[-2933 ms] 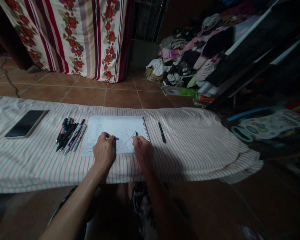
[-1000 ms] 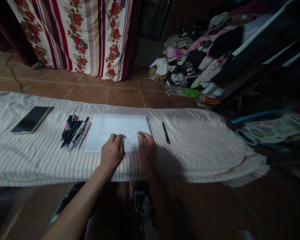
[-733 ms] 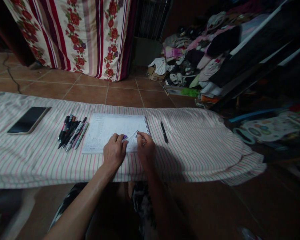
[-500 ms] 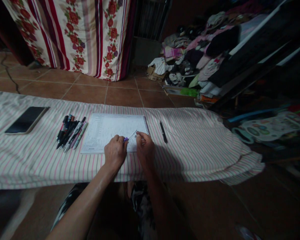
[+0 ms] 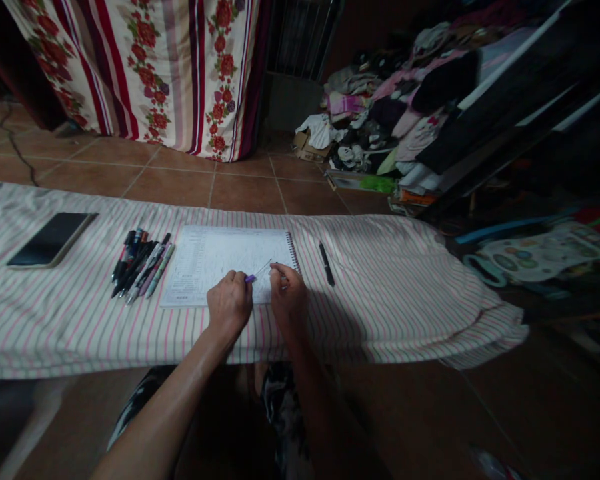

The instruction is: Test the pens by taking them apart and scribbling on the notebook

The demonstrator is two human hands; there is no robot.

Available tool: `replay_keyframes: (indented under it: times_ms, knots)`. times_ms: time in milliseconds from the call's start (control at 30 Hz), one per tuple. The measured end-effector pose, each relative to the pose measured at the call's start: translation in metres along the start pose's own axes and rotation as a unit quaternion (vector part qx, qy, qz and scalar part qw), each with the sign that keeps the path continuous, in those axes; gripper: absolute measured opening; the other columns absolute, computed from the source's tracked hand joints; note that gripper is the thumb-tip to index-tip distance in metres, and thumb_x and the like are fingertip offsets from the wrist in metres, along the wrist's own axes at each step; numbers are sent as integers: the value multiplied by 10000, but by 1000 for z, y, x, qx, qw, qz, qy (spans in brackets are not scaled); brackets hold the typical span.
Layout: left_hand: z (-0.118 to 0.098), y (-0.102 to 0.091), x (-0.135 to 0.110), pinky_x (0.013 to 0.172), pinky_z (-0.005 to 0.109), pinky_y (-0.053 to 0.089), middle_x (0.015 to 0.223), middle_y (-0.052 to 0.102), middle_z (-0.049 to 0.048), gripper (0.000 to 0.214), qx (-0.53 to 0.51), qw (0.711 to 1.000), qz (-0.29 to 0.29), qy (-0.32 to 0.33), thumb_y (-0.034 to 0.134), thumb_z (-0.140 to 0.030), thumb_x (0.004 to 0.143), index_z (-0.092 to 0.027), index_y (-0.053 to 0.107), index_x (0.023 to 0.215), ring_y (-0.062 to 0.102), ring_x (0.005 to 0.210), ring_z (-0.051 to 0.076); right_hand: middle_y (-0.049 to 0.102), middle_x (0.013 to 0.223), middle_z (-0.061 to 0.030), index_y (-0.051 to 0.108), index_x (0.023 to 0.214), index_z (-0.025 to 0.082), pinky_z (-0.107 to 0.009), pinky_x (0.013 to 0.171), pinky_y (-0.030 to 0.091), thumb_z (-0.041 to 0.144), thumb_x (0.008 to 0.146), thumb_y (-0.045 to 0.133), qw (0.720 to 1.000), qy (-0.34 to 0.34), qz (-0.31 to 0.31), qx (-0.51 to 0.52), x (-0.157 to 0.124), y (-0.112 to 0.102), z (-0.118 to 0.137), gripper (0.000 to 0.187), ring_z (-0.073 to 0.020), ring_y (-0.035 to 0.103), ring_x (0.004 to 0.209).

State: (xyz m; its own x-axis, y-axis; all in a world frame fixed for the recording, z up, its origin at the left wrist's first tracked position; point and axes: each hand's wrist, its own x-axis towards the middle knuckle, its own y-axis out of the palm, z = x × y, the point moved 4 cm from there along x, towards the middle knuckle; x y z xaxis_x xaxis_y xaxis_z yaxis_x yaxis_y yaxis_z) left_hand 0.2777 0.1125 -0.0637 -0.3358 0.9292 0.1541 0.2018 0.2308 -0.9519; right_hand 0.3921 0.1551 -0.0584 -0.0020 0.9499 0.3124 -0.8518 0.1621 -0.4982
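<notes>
Head camera view shows both forearms reaching forward from the lower edge, the left one slanting up to the right, the right one leaning up to the left in deeper shade; the left hand (image 5: pixel 230 299) is a loose fist, knuckles up, its thumb and forefinger pinching a small purple piece (image 5: pixel 251 279); the right hand (image 5: pixel 289 292) sits just beside it, fingers curled in and bunched near the thumb, though I cannot tell whether they grip anything. Both hands are over the near part of a spiral-bound notebook (image 5: pixel 233 250), a flat whitish rectangle with faint grey marks and a wire coil along its right edge; beneath it spreads a slightly wrinkled cloth (image 5: pixel 405 293), pale with thin pink and grey stripes. The purple piece juts out beyond the left fingertips, smooth and stubby; a thin rod (image 5: pixel 263 268) slants from it up towards the right fingertips, its far end too fine to say whether it touches them; left of the notebook lies a bunch of slender pens (image 5: pixel 143 267); on its right, a single black pen (image 5: pixel 326 264) rests apart.
</notes>
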Motion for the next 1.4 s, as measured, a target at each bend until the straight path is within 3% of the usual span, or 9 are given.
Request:
replay_keyframes:
  times_ms: [233,467,733,967,1200,1400]
  knots:
    - [6,-1,1,547,278,331,821,615,57,280,1,1000,-22,-8,327,-332,884,-187,566,881,599,732,208,671,932,-74,652,945,156,-278,754,452,265,816,406,1000,2,2,3,1,0,-3,298,-176,598,839]
    - [8,-4,1,549,276,335,849,627,55,266,-16,999,-14,-26,352,-319,871,-188,582,899,604,749,198,675,873,-54,659,936,184,-266,637,445,340,803,408,998,66,-15,-7,4,-8,-13,324,-156,589,664]
    - [11,-13,-3,564,274,339,863,655,47,230,-84,994,-32,-59,409,-305,840,-196,603,896,608,744,192,679,894,-74,648,960,168,-269,686,454,320,806,406,999,36,6,29,2,-1,-8,324,-173,605,771]
    - [17,-24,-17,593,255,368,780,659,33,208,-161,984,-34,-61,447,-311,820,-191,616,844,602,703,169,579,558,14,623,700,189,-226,480,370,456,825,391,996,33,77,34,-1,9,1,375,-126,489,497]
    - [15,-22,-27,626,251,399,780,659,29,203,-205,978,-12,-31,449,-310,823,-190,612,840,606,712,160,501,492,38,655,715,170,-203,451,345,438,787,452,986,48,123,104,-3,16,5,343,-110,467,479]
    - [18,-16,-27,637,255,415,778,641,23,219,-274,961,-24,-40,456,-351,824,-187,597,859,587,708,155,451,465,55,649,709,161,-199,417,325,416,769,470,982,86,90,143,-2,15,7,317,-92,415,423]
